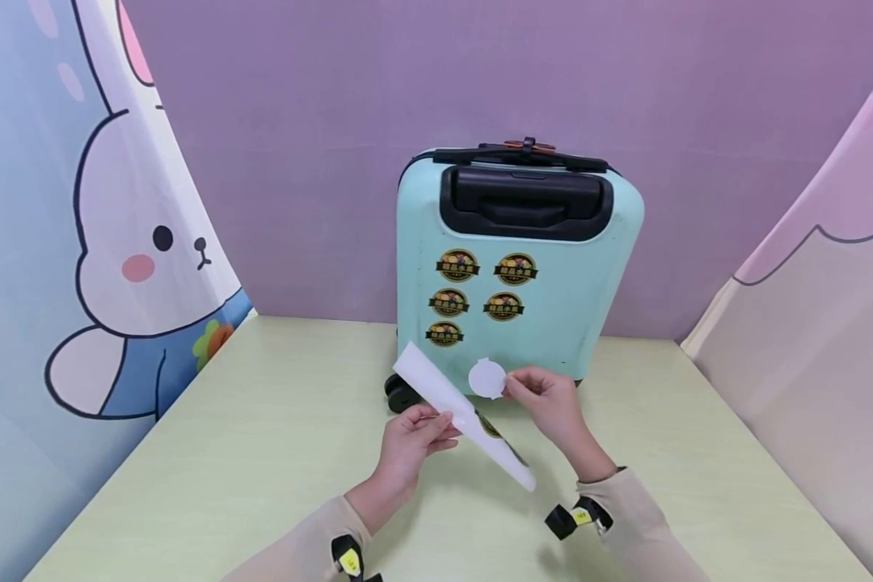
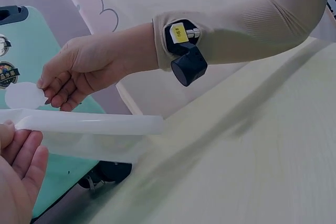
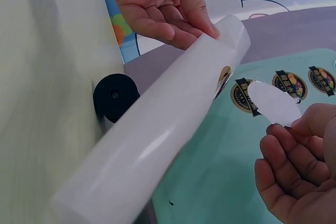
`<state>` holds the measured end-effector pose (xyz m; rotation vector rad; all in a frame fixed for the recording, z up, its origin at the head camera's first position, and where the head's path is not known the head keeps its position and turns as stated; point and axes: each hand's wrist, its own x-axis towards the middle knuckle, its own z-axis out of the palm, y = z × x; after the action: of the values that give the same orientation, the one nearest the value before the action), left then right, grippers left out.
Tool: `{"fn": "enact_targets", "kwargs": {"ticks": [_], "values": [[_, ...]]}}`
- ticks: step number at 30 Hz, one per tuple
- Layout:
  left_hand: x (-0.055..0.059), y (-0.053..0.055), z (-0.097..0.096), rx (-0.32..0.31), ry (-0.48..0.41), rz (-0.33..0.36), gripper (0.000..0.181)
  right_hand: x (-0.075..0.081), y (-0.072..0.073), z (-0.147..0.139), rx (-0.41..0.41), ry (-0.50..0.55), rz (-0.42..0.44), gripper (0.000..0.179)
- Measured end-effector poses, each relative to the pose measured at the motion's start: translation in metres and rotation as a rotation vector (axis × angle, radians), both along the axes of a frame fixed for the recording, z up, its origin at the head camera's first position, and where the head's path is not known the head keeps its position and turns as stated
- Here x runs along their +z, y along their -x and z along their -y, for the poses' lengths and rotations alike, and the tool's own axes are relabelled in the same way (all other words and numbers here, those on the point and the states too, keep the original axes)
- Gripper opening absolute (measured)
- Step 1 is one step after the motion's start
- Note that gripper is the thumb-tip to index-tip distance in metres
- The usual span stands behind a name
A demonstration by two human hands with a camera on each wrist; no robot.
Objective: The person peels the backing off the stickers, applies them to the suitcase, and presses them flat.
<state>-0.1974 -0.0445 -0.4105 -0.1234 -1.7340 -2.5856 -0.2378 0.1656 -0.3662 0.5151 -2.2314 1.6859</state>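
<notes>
A mint-green suitcase (image 1: 546, 323) stands upright on the table, with several round black-and-gold stickers (image 1: 457, 265) on its face. My left hand (image 1: 411, 444) pinches a curled white sticker sheet (image 1: 444, 394) between thumb and fingers; black-and-gold stickers show on its curved side. With thumb and forefinger, my right hand (image 1: 549, 404) pinches one round sticker (image 1: 487, 378) by its edge. The sticker's white back faces the head camera, and it is held in front of the suitcase's lower part. In the right wrist view, the loose sticker (image 3: 275, 103) is apart from the sheet (image 3: 157, 129).
The suitcase has a black recessed handle (image 1: 527, 202) at the top and a black wheel (image 1: 402, 394) at its lower left. Behind it hangs a purple backdrop (image 1: 298, 162). Cartoon-printed curtains (image 1: 116, 242) flank the pale table (image 1: 225, 453).
</notes>
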Motion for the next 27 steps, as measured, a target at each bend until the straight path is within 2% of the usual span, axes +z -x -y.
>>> {"fn": "enact_targets", "kwargs": {"ticks": [6, 12, 17, 22, 27], "values": [[-0.004, 0.0, 0.0, -0.004, -0.022, 0.038, 0.003, -0.001, 0.001, -0.001, -0.008, -0.005, 0.005, 0.009], [-0.014, 0.0, -0.001, -0.004, -0.042, 0.106, 0.007, -0.001, -0.001, -0.002, -0.003, 0.005, 0.005, 0.009], [-0.022, 0.0, -0.003, -0.016, -0.075, 0.138, 0.002, -0.001, -0.003, -0.004, -0.001, -0.001, -0.019, 0.008], [-0.028, -0.001, -0.004, -0.044, -0.083, 0.172, 0.004, 0.001, -0.005, -0.003, -0.041, 0.0, -0.031, 0.007], [-0.031, -0.001, -0.005, -0.051, -0.102, 0.198, 0.008, 0.001, -0.006, -0.003, -0.083, -0.044, -0.101, 0.006]]}}
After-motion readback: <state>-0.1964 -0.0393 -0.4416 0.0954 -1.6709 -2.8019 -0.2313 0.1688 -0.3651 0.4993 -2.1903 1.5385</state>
